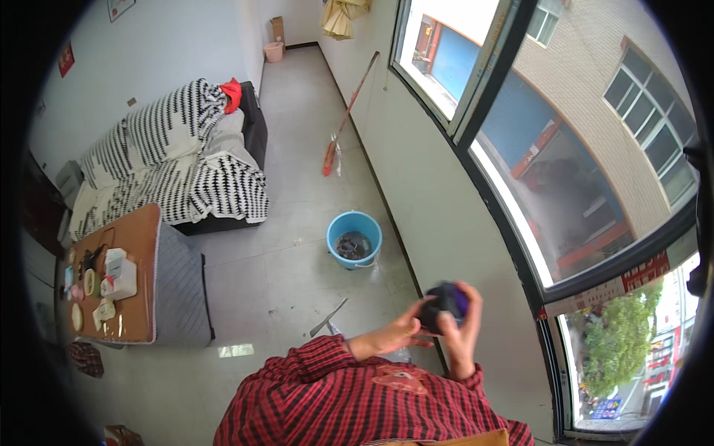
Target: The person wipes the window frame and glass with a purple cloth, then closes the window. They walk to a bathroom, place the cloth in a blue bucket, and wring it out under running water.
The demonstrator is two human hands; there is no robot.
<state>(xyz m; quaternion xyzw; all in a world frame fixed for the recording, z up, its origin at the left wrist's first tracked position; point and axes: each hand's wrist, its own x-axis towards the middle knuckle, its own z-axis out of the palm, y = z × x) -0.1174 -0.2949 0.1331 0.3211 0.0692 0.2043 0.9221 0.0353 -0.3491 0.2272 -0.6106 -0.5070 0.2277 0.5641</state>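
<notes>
Both hands are raised in front of my chest, close to the wall below the window. Between them is a blurred black-and-purple object, perhaps a folded cloth or pad; its exact kind cannot be told. My left hand grips it from the left side, thumb upward. Around its right side curl the fingers of my right hand, with the thumb on the near face. Beyond my hands, a light-blue plastic bucket stands on the floor, holding dark water and a dark lump, likely cloth.
A squeegee-like tool is on the floor near my left forearm. The window frame runs along my right, with one part open. A long-handled mop or broom leans on the wall. Left are a covered table and a draped sofa.
</notes>
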